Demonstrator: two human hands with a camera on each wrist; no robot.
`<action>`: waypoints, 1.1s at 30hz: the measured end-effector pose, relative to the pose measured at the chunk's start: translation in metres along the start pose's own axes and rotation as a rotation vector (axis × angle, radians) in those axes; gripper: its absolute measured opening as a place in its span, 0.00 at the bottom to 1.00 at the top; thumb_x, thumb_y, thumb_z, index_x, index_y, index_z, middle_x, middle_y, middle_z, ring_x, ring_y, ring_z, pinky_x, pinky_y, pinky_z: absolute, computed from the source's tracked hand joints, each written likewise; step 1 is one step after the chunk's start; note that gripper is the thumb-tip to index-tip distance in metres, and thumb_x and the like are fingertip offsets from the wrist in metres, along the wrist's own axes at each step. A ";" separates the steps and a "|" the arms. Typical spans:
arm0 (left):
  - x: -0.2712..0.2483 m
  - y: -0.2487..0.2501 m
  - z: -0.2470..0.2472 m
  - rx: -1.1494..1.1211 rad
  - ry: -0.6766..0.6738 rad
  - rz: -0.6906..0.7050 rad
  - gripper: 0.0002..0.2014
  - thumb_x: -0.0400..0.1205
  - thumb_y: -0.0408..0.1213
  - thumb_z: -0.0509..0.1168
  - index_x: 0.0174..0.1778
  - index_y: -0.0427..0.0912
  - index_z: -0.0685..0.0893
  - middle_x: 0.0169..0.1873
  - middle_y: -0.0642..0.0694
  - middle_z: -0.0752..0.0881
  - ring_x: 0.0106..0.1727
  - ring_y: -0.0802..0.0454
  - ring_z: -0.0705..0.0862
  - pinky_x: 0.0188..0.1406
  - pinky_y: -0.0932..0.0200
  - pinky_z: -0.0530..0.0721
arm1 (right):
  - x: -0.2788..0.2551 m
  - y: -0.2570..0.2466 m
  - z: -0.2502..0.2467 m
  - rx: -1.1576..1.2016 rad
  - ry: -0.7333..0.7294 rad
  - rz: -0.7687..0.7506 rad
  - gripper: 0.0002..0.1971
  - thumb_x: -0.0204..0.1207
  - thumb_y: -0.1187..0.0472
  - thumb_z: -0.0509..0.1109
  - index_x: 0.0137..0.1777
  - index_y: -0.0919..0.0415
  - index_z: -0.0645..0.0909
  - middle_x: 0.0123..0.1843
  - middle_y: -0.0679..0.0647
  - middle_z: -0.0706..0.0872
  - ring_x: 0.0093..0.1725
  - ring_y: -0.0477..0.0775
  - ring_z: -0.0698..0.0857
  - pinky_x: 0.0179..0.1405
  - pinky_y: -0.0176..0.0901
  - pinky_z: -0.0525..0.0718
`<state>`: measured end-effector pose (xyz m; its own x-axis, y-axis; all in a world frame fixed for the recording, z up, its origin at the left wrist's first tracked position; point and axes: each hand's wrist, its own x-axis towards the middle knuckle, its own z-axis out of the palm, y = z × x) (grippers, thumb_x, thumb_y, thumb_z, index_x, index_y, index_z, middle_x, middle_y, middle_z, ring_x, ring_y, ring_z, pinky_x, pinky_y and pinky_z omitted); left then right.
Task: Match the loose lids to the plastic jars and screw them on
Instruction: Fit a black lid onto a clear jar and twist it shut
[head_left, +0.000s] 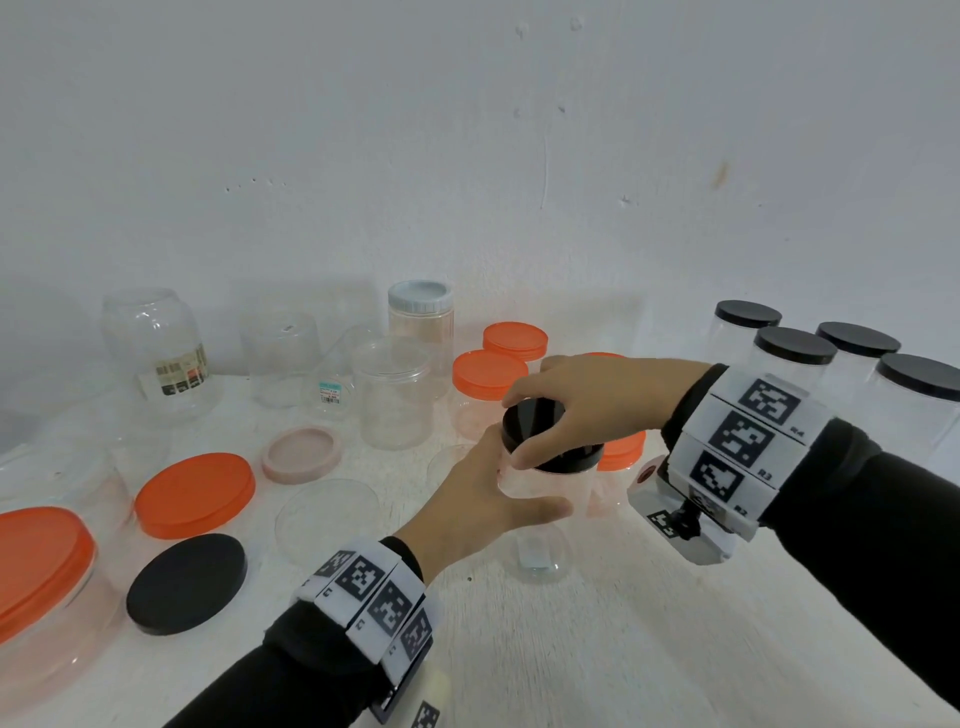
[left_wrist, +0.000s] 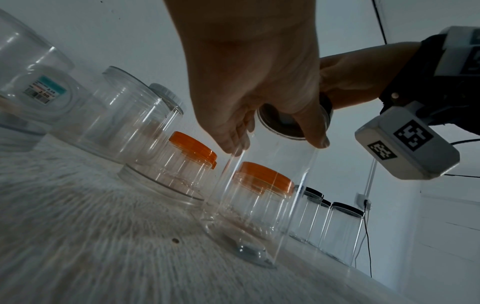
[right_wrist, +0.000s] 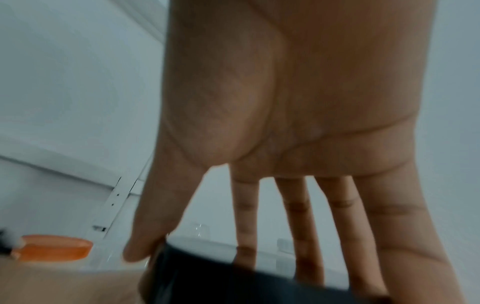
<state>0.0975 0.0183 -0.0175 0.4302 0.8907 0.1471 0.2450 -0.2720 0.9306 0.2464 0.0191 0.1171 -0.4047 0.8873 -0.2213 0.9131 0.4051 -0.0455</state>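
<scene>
A tall clear plastic jar (head_left: 540, 519) stands on the white table (head_left: 597, 649) in front of me. My left hand (head_left: 514, 488) grips its upper body, thumb in front and fingers behind. A black lid (head_left: 571, 458) sits on the jar's mouth, slightly tilted. My right hand (head_left: 519, 431) holds this lid from above by its rim, with the thumb on the near side. The left wrist view shows the jar (left_wrist: 259, 205), the lid's underside (left_wrist: 280, 123) and my left hand (left_wrist: 272, 142) around the top. In the right wrist view my fingers (right_wrist: 301, 226) spread over the lid (right_wrist: 233, 283).
Loose lids lie at the left: black (head_left: 187, 582), orange (head_left: 195, 493), pink (head_left: 301, 453), clear (head_left: 327, 519). A wide orange-lidded jar (head_left: 41, 566) is at the far left. Open clear jars (head_left: 392, 389) and orange-lidded jars (head_left: 488, 374) stand behind; black-lidded jars (head_left: 795, 348) stand at the right.
</scene>
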 end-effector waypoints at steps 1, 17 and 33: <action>0.000 0.000 0.000 -0.004 -0.002 0.002 0.43 0.69 0.51 0.80 0.77 0.62 0.64 0.70 0.64 0.75 0.73 0.65 0.71 0.65 0.67 0.70 | 0.000 0.000 0.001 -0.004 0.008 0.007 0.35 0.68 0.29 0.68 0.74 0.39 0.69 0.53 0.41 0.70 0.56 0.49 0.75 0.52 0.43 0.77; -0.001 0.001 0.001 -0.010 0.005 0.012 0.43 0.70 0.49 0.80 0.78 0.62 0.63 0.70 0.66 0.75 0.73 0.67 0.71 0.66 0.68 0.69 | -0.004 0.002 0.006 0.009 0.057 0.028 0.33 0.69 0.27 0.66 0.73 0.39 0.70 0.54 0.42 0.72 0.56 0.49 0.74 0.53 0.44 0.76; -0.002 0.002 0.001 -0.008 0.004 0.012 0.44 0.70 0.49 0.80 0.78 0.61 0.63 0.71 0.65 0.75 0.73 0.65 0.71 0.70 0.63 0.69 | -0.005 0.001 0.005 -0.010 0.004 0.058 0.36 0.69 0.27 0.65 0.75 0.40 0.66 0.59 0.45 0.71 0.58 0.51 0.75 0.56 0.46 0.77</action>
<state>0.0977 0.0160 -0.0164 0.4299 0.8887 0.1593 0.2326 -0.2795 0.9315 0.2495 0.0137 0.1130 -0.3513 0.9102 -0.2194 0.9345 0.3552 -0.0231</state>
